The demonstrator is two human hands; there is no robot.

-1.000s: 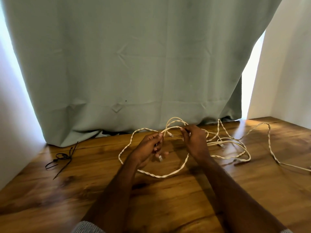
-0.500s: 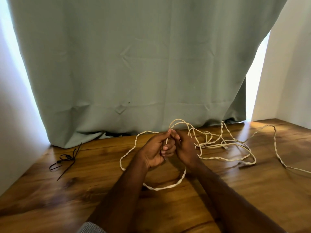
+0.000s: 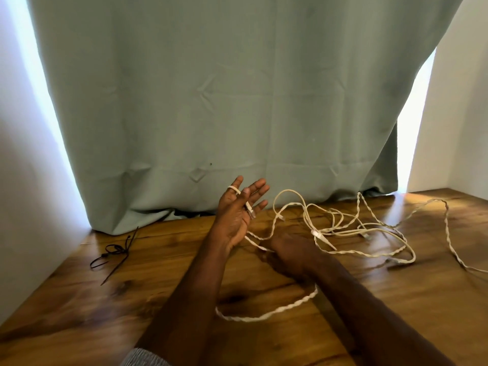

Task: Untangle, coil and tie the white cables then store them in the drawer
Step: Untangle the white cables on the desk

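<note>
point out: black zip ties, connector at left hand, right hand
black zip ties (image 3: 116,250), head view, on the tangled loops.
cable connector (image 3: 250,210), head view, on the plug by the left palm.
right hand (image 3: 290,253), head view, back of hand.

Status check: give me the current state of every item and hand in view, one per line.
White twisted cables: loose and tangled on the table, not coiled or tied.
Left hand: raised, fingers spread, cable looped over the index finger, plug end lying across the palm.
Right hand: low at the table, on a cable strand; grip unclear.
Black zip ties: loose pile, untouched, at left.
Wooden table: bears cables and ties.
Green curtain: hanging drawn.
</note>
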